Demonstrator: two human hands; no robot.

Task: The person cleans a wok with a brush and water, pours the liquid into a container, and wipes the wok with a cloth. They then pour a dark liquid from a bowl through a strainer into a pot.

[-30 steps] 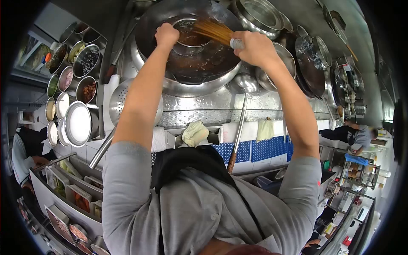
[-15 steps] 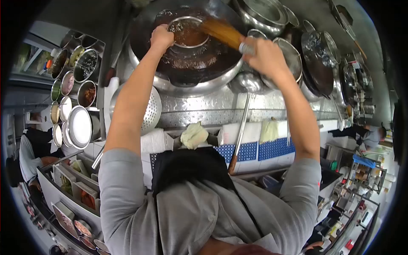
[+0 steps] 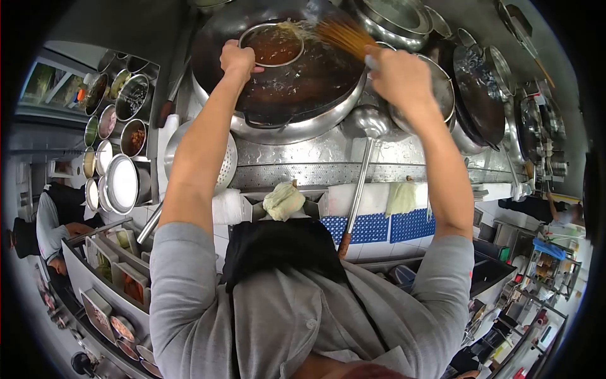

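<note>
My left hand (image 3: 238, 60) is closed on the near-left rim of a round metal bowl (image 3: 278, 65). Brown liquid sits in the bowl, which is over a large dark wok (image 3: 315, 95) with wet patches on its surface. In my right hand (image 3: 401, 76) is the handle of a bamboo wok brush (image 3: 345, 36). Its splayed bristles point left toward the bowl, and water splashes between the two. The bristle tips are blurred.
A ladle (image 3: 368, 126) lies right of the wok, a perforated strainer (image 3: 226, 165) to its left. Steel pots (image 3: 410, 41) stand at the back right. Ingredient pots (image 3: 132, 136) line the left. A crumpled cloth (image 3: 284, 201) lies at the counter edge. Other people work at both sides.
The bowl has moved up and left in my left hand, away from the wok's middle. The brush has shifted right and no longer overlaps the bowl.
</note>
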